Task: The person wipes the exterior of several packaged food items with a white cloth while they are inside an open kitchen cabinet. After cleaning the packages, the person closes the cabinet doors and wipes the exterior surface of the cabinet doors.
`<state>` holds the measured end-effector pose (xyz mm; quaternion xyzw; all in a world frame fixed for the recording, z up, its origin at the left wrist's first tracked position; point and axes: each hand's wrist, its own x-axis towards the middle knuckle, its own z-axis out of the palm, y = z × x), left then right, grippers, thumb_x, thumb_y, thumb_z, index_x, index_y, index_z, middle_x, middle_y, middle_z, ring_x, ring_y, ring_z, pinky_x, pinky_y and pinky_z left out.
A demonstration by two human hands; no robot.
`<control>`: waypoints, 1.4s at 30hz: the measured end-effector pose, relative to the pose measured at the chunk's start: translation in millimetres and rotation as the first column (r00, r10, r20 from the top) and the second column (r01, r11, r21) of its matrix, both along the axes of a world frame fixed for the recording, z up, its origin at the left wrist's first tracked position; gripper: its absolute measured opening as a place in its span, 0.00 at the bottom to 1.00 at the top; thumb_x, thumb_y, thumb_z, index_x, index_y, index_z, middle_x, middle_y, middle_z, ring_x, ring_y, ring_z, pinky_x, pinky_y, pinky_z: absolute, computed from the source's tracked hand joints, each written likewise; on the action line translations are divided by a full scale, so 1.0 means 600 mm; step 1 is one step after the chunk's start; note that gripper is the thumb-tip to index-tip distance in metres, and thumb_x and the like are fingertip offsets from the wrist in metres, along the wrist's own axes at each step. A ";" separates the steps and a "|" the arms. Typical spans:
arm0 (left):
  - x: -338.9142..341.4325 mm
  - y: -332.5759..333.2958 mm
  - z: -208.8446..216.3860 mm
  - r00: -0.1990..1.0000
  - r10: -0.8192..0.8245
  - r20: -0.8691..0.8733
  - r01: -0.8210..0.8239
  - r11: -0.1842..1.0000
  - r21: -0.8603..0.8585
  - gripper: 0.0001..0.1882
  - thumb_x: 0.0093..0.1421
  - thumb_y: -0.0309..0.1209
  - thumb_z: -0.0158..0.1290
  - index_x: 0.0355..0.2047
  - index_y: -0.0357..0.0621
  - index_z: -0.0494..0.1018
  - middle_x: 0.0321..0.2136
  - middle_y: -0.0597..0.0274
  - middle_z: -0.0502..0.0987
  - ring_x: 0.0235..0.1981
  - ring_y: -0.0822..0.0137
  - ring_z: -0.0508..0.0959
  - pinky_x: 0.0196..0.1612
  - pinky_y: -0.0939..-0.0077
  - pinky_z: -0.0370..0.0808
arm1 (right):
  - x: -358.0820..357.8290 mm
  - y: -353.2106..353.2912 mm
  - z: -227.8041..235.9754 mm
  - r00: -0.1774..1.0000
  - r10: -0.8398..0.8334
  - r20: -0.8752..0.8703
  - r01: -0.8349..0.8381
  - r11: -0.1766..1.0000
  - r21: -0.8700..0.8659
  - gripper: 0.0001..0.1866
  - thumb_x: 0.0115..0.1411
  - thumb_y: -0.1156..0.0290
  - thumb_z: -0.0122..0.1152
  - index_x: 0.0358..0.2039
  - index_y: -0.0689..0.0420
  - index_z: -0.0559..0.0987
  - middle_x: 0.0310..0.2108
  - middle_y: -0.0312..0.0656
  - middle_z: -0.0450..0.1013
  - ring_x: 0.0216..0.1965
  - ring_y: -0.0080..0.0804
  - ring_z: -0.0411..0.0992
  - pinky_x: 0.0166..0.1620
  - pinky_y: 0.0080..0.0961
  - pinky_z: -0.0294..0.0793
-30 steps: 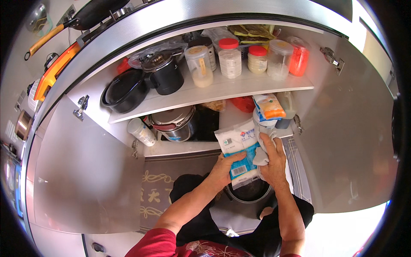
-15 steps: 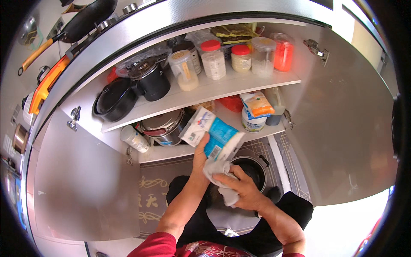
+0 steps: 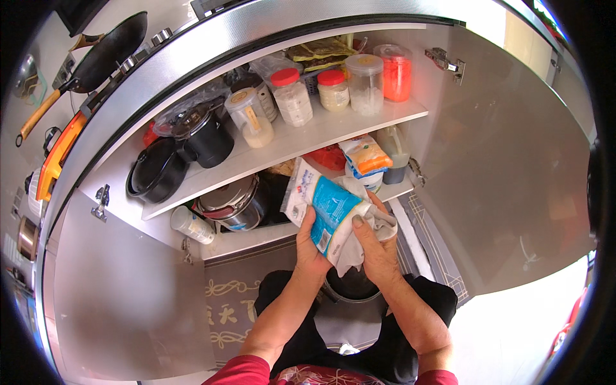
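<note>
In front of the open cabinet my left hand [image 3: 312, 247] grips a blue and white plastic packet [image 3: 335, 206] by its lower left side, thumb on the front. My right hand [image 3: 378, 247] is closed round a crumpled pale grey cloth [image 3: 350, 252], pressed to the packet's right side; its fingers are partly hidden behind the cloth. The packet is tilted. Below both hands a dark pot [image 3: 351, 285] stands on the floor between my legs, mostly covered by the cloth and hands.
The upper shelf [image 3: 301, 144] carries black pots [image 3: 215, 138] and several lidded jars [image 3: 292, 97]. Lower down are a steel pot [image 3: 234, 202], a white canister [image 3: 192, 224] and an orange and white packet [image 3: 366, 156]. Cabinet doors stand open left [image 3: 128, 295] and right [image 3: 513, 179].
My right hand has moved up with the cloth, from below the packet to its right side. The packet is a little more upright. The whole view has shifted slightly.
</note>
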<state>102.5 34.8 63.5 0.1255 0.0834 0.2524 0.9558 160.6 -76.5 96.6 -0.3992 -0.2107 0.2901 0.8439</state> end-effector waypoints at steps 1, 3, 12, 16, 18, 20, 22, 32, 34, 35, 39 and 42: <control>-0.001 0.000 0.000 0.999 0.020 -0.036 -0.020 1.000 0.000 0.27 0.60 0.42 0.52 0.56 0.44 0.63 0.52 0.52 0.71 0.52 0.55 0.72 0.57 0.57 0.68 | -0.004 0.000 -0.001 0.999 0.004 0.034 -0.003 1.000 -0.031 0.33 0.59 0.73 0.58 0.61 0.65 0.56 0.52 0.42 0.66 0.52 0.25 0.64 0.54 0.25 0.65; 0.002 -0.002 0.000 0.993 0.049 -0.104 -0.050 0.999 -0.003 0.26 0.60 0.42 0.52 0.56 0.44 0.64 0.50 0.52 0.72 0.51 0.55 0.73 0.57 0.58 0.68 | -0.008 -0.004 -0.010 0.990 0.038 0.137 -0.025 0.995 -0.099 0.32 0.58 0.74 0.59 0.60 0.65 0.57 0.51 0.42 0.66 0.51 0.26 0.64 0.53 0.25 0.65; -0.022 0.016 0.014 0.995 -0.021 -0.098 0.020 1.000 -0.017 0.30 0.60 0.52 0.49 0.54 0.45 0.65 0.47 0.50 0.73 0.46 0.51 0.75 0.53 0.52 0.71 | 0.002 -0.049 -0.031 0.731 0.337 0.593 -0.132 0.923 -0.362 0.28 0.51 0.76 0.62 0.53 0.67 0.66 0.42 0.45 0.67 0.45 0.34 0.68 0.48 0.27 0.66; -0.036 0.008 0.040 0.992 -0.127 -0.008 0.126 0.990 -0.058 0.35 0.59 0.61 0.43 0.52 0.43 0.65 0.43 0.46 0.74 0.41 0.51 0.78 0.47 0.50 0.75 | 0.058 -0.089 -0.048 0.962 0.273 -0.031 -0.262 0.879 -0.399 0.26 0.50 0.74 0.58 0.52 0.62 0.70 0.45 0.44 0.71 0.43 0.35 0.72 0.47 0.31 0.73; -0.041 -0.003 0.052 0.983 -0.184 -0.010 0.183 0.980 -0.077 0.35 0.59 0.62 0.42 0.52 0.44 0.66 0.44 0.47 0.74 0.42 0.50 0.78 0.47 0.49 0.75 | 0.070 -0.076 -0.061 0.942 0.192 -0.275 -0.205 0.978 -0.021 0.35 0.48 0.69 0.58 0.58 0.62 0.64 0.53 0.47 0.66 0.51 0.34 0.67 0.54 0.30 0.67; -0.041 -0.007 0.042 0.963 -0.269 0.007 0.269 0.963 -0.031 0.35 0.60 0.60 0.43 0.56 0.45 0.63 0.47 0.49 0.73 0.46 0.51 0.76 0.50 0.51 0.74 | 0.053 -0.071 -0.016 0.957 0.152 -0.249 -0.140 0.988 0.063 0.37 0.47 0.70 0.58 0.60 0.61 0.60 0.53 0.46 0.66 0.53 0.38 0.67 0.57 0.32 0.64; -0.026 -0.020 0.029 0.960 -0.279 0.007 0.279 0.960 -0.035 0.35 0.61 0.59 0.42 0.59 0.45 0.61 0.51 0.50 0.70 0.50 0.52 0.74 0.52 0.52 0.72 | 0.032 -0.059 -0.004 0.988 0.147 -0.047 -0.141 0.984 0.113 0.34 0.50 0.67 0.58 0.58 0.62 0.63 0.53 0.46 0.66 0.53 0.36 0.65 0.59 0.32 0.60; -0.021 -0.029 -0.002 0.903 -0.421 -0.086 0.418 0.907 -0.053 0.34 0.63 0.56 0.41 0.60 0.47 0.58 0.55 0.53 0.68 0.52 0.58 0.72 0.55 0.61 0.71 | 0.034 -0.012 0.040 0.883 -0.206 0.422 0.318 0.923 -0.215 0.19 0.62 0.66 0.55 0.52 0.58 0.72 0.49 0.41 0.69 0.48 0.30 0.68 0.52 0.25 0.66; -0.023 -0.031 0.003 0.920 -0.378 -0.102 0.374 0.926 -0.053 0.33 0.63 0.55 0.43 0.60 0.45 0.58 0.53 0.54 0.69 0.51 0.58 0.73 0.54 0.61 0.71 | 0.042 -0.011 0.055 0.795 -0.162 0.585 0.346 0.913 -0.218 0.18 0.57 0.74 0.58 0.49 0.54 0.76 0.45 0.42 0.69 0.46 0.32 0.69 0.51 0.25 0.66; -0.022 -0.032 0.005 0.927 -0.360 -0.105 0.356 0.933 -0.051 0.33 0.63 0.54 0.43 0.60 0.45 0.59 0.53 0.55 0.70 0.51 0.59 0.73 0.54 0.62 0.71 | 0.051 -0.019 0.063 0.713 -0.093 0.695 0.355 0.903 -0.242 0.19 0.55 0.76 0.59 0.48 0.52 0.77 0.44 0.42 0.69 0.46 0.32 0.69 0.51 0.25 0.66; -0.024 -0.013 -0.002 0.938 -0.325 -0.122 0.326 0.945 -0.017 0.32 0.64 0.54 0.40 0.60 0.44 0.59 0.53 0.54 0.70 0.51 0.57 0.73 0.54 0.59 0.71 | 0.059 -0.042 0.065 0.274 0.124 0.954 0.500 0.829 -0.251 0.27 0.41 0.82 0.63 0.45 0.49 0.79 0.44 0.46 0.68 0.47 0.44 0.68 0.47 0.31 0.70; -0.019 -0.015 -0.013 0.930 -0.265 -0.255 0.270 0.963 -0.016 0.31 0.65 0.54 0.39 0.59 0.44 0.59 0.52 0.54 0.70 0.51 0.57 0.73 0.55 0.58 0.71 | 0.051 -0.050 0.035 0.000 0.304 0.953 0.640 0.732 -0.234 0.33 0.32 0.82 0.66 0.46 0.51 0.77 0.45 0.49 0.67 0.43 0.51 0.67 0.41 0.37 0.72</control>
